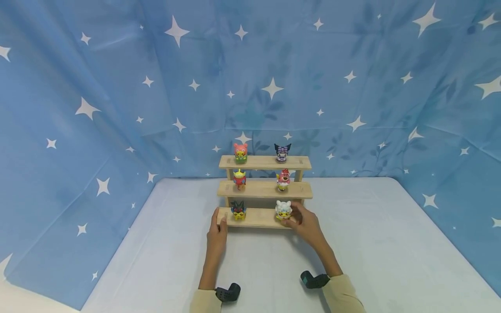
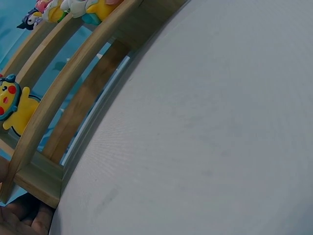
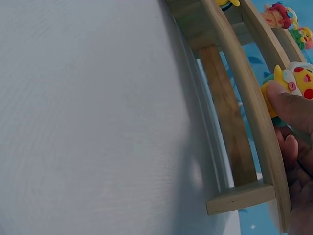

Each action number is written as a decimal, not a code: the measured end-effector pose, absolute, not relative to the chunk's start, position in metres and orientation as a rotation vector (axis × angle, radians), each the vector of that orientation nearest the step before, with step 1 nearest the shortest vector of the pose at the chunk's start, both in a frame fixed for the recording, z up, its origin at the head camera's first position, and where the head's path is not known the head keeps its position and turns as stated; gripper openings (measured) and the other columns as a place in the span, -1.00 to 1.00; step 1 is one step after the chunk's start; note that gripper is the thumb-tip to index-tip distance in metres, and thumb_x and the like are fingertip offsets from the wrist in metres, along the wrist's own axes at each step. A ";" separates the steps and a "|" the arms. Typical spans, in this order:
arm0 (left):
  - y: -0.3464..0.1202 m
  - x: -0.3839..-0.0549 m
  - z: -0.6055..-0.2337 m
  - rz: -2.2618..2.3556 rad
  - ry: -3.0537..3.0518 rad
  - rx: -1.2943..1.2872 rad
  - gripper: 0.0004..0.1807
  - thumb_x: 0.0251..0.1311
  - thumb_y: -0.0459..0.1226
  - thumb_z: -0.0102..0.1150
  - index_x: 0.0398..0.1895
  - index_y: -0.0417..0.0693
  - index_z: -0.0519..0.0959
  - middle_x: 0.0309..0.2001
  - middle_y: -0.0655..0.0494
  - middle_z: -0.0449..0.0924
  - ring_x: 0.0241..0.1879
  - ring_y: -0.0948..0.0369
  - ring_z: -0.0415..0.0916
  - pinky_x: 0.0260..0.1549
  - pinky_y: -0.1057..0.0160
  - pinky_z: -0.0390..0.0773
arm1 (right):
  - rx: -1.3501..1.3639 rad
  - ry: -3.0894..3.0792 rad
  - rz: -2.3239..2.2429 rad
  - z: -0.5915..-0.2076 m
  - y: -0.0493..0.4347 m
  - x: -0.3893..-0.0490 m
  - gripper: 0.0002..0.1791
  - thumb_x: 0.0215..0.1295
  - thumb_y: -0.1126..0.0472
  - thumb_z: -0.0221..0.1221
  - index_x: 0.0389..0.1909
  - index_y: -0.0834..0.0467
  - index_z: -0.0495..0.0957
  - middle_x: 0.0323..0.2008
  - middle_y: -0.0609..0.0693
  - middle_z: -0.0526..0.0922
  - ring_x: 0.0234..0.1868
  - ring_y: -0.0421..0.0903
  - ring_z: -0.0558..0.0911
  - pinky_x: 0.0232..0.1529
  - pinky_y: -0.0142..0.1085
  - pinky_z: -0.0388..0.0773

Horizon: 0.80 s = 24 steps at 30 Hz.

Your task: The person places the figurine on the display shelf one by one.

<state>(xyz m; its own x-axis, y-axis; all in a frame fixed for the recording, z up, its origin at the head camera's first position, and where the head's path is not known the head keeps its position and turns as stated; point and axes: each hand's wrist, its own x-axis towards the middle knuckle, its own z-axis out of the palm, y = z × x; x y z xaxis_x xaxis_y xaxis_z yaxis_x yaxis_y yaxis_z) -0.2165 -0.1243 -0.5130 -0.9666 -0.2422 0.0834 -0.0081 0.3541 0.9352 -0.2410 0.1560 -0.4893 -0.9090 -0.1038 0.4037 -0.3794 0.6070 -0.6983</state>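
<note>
A three-tier wooden display shelf (image 1: 258,218) stands on the table with two small figurines on each tier. My left hand (image 1: 217,234) grips the left end of the bottom tier, thumb at the front edge and fingers round the side. At the right of that tier, my right hand (image 1: 308,224) pinches a yellow figurine with a white hood (image 1: 283,210); in the right wrist view the thumb presses on its body. Whether its base touches the board is hard to tell. A yellow figurine with a dark spiky top (image 1: 238,211) stands near my left hand.
On the middle tier are a red-bodied figurine (image 1: 239,179) and a pink-and-white one (image 1: 283,180). The top tier bears a pink-and-green figurine (image 1: 240,153) and a black-and-purple one (image 1: 282,153). A blue star-patterned curtain (image 1: 250,108) hangs behind the white table (image 1: 164,252).
</note>
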 end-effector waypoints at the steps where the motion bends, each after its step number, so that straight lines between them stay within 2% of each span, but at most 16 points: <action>1: -0.125 -0.217 -0.513 -1.657 -2.406 0.223 -0.41 0.53 -0.08 -0.19 0.54 0.02 0.06 0.41 -0.24 0.27 0.36 -0.22 0.26 0.25 -0.23 0.35 | 0.395 -2.507 1.200 -0.490 0.156 -0.241 -0.41 -0.02 0.16 0.49 0.07 0.16 0.53 -0.22 0.07 0.72 -0.35 -0.19 0.58 -0.45 -0.44 0.46; 7: -0.125 -0.219 -0.516 -1.661 -2.399 0.231 -0.41 0.53 -0.07 -0.19 0.53 -0.01 0.07 0.43 -0.25 0.23 0.38 -0.24 0.22 0.26 -0.25 0.32 | 0.393 -2.513 1.204 -0.489 0.155 -0.242 -0.38 -0.01 0.14 0.48 0.11 0.16 0.52 -0.21 0.07 0.72 -0.39 -0.21 0.55 -0.47 -0.44 0.46; 12: -0.123 -0.220 -0.519 -1.674 -2.417 0.220 -0.40 0.53 -0.06 -0.19 0.54 0.01 0.06 0.44 -0.23 0.22 0.40 -0.23 0.20 0.27 -0.24 0.32 | 0.376 -2.537 1.231 -0.489 0.161 -0.240 -0.36 0.00 0.15 0.48 0.15 0.17 0.49 -0.15 0.09 0.72 -0.24 -0.08 0.66 -0.41 -0.44 0.51; 15: -0.124 -0.219 -0.517 -1.660 -2.433 0.222 -0.39 0.52 -0.04 -0.18 0.54 -0.01 0.06 0.36 -0.28 0.34 0.31 -0.24 0.34 0.18 -0.22 0.42 | 0.395 -2.527 1.277 -0.491 0.166 -0.238 -0.36 0.04 0.19 0.46 0.17 0.19 0.47 -0.11 0.11 0.72 -0.12 0.00 0.69 -0.33 -0.43 0.58; 17: -0.126 -0.217 -0.516 -1.652 -2.454 0.233 -0.38 0.52 -0.05 -0.18 0.54 0.00 0.04 0.21 -0.32 0.47 0.15 -0.23 0.46 0.07 -0.18 0.49 | 0.401 -2.498 1.321 -0.491 0.170 -0.235 -0.39 0.08 0.24 0.43 0.17 0.23 0.46 -0.10 0.13 0.71 -0.09 0.04 0.70 -0.24 -0.41 0.62; 20: -0.130 -0.215 -0.513 -1.628 -2.485 0.225 -0.38 0.52 -0.10 -0.16 0.55 -0.06 0.02 0.18 -0.34 0.49 0.13 -0.23 0.49 0.08 -0.15 0.49 | 0.371 -2.455 1.328 -0.490 0.177 -0.227 -0.51 0.18 0.28 0.35 0.13 0.28 0.49 -0.14 0.13 0.72 -0.11 0.07 0.71 -0.20 -0.39 0.65; 24: -0.135 -0.211 -0.509 -1.588 -2.518 0.198 -0.35 0.50 -0.19 -0.11 0.54 -0.19 -0.01 0.32 -0.34 0.36 0.29 -0.22 0.38 0.25 -0.15 0.39 | 0.239 -2.441 1.270 -0.486 0.180 -0.211 -0.70 0.27 0.23 0.29 -0.02 0.25 0.58 -0.23 0.10 0.74 -0.20 0.03 0.73 -0.28 -0.41 0.64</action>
